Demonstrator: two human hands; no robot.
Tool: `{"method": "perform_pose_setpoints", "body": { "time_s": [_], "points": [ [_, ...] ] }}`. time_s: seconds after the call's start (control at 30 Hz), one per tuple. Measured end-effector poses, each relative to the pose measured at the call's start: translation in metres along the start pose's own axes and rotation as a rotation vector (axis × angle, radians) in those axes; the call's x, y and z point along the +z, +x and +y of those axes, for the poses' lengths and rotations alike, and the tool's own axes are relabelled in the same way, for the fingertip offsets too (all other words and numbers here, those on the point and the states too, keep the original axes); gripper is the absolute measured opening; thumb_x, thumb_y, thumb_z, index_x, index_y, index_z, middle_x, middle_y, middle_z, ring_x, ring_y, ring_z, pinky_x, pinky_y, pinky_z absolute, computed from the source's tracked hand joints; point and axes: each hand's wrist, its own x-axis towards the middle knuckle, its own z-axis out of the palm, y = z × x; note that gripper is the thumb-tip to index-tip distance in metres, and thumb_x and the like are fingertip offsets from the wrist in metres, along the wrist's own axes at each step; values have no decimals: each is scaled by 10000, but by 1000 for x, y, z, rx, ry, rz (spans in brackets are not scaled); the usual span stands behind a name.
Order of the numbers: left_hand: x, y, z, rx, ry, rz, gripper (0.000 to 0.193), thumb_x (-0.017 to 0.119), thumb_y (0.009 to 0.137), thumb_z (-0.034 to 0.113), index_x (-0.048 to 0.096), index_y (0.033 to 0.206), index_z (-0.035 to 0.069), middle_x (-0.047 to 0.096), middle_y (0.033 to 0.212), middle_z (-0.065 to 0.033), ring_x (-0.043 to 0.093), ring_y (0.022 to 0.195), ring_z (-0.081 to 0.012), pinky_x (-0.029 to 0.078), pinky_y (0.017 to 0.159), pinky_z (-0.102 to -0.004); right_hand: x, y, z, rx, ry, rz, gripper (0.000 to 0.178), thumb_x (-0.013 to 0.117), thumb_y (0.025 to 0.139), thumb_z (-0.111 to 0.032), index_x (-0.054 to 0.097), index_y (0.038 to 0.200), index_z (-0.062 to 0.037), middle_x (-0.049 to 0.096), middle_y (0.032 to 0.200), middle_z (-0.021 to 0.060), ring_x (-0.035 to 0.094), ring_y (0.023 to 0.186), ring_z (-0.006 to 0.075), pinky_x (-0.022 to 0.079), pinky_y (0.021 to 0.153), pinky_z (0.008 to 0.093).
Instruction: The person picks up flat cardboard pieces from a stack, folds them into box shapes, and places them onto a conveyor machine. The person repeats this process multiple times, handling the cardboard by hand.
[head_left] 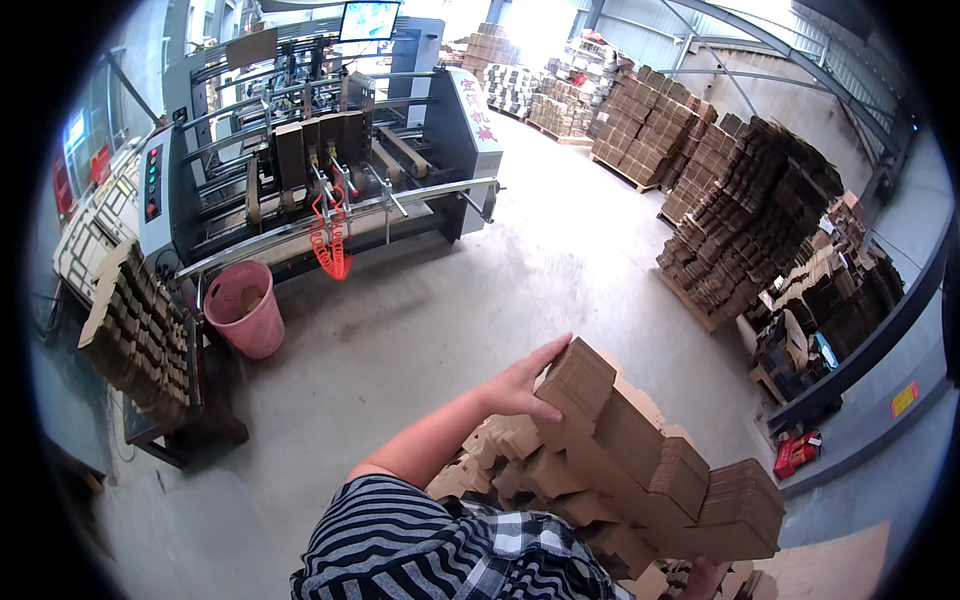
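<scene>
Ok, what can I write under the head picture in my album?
Left hand and right hand at a stack of brown cardboard; a machine and pink bin stand beyond.

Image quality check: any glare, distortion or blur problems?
Head view: glare washes out the upper background and leaves a pale sheen on the floor; head view: the machine's screen is overexposed; head view: fisheye bends the dark beam at right, with black corners; head view: left hand and cardboard stack look reasonably sharp.
</scene>
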Motion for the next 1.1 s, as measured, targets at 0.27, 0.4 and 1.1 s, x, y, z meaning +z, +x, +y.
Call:
{"method": "perform_pose_setpoints", "body": {
  "time_s": [0.27,0.4,1.1],
  "points": [
    [3,-4,4,-53,84,25,1237,846,614,383,63,1515,58,280,1512,-160,297,1387,-273,242,1136,-371,-1,23,-10,-8,-16,-27,561,476,925,-433,425,1323,-41,475,1303,131,444,1175,288,336,1025,410],
    [3,7,7,-93,9,-65,1210,826,636,364,52,1516,61,239,1532,-165,261,1406,-273,230,1141,-361,-4,26,-16,-5,-17,0,558,491,907,-408,427,1322,-40,481,1295,130,452,1167,287,346,1017,409],
    [-2,-1,5,-85,7,-176,1213,841,661,324,20,1518,72,218,1532,-165,228,1414,-260,201,1153,-377,-4,41,-20,25,-42,-24,577,568,812,-276,439,1320,-34,513,1256,121,495,1125,278,394,974,405]
  ]
}}
